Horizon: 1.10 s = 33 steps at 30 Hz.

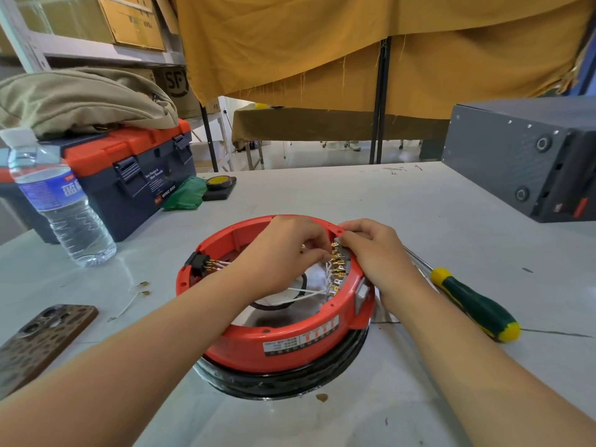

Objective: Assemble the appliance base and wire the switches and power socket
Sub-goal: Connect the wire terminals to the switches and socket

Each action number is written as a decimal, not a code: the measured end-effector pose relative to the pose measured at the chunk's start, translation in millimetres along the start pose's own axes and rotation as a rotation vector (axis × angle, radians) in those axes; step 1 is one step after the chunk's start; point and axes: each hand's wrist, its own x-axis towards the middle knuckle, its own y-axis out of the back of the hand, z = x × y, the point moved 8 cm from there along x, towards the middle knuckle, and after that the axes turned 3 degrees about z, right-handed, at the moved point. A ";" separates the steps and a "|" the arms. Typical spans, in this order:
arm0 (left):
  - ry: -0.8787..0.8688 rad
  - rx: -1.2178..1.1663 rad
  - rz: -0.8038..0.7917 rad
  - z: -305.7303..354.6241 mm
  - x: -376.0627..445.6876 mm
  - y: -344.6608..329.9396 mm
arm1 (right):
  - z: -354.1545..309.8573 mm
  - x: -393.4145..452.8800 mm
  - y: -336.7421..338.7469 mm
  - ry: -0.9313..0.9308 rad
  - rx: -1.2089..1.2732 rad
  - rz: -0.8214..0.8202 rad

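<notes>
While both hands work inside it, base: the red appliance base (258, 346) sits at the table's (419, 221) centre, on a black ring.
Left hand (283, 250): reaches in from 7 o'clock, fingers curled, pinching at the brass terminals (337, 269); which wire it holds I cannot tell.
Right hand (375, 250): comes from 5 o'clock, fingers curled over the rim at the switch block, gripping it.
Power socket (197, 263): black, in the wall at 9 o'clock, pins facing inward.
White wires (306, 293): cross the open middle.
Screwdriver (474, 301): at 3 o'clock, beside the right wrist.
Water bottle (58, 201), toolbox (129, 175): at 10 o'clock.
Phone (38, 343): at 8 o'clock.
Grey box (522, 156): at 2 o'clock.
</notes>
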 end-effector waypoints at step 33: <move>-0.046 0.061 0.007 3.7 0.1 -3.5 | -9.1 -2.4 8.8 0.088 -0.149 0.041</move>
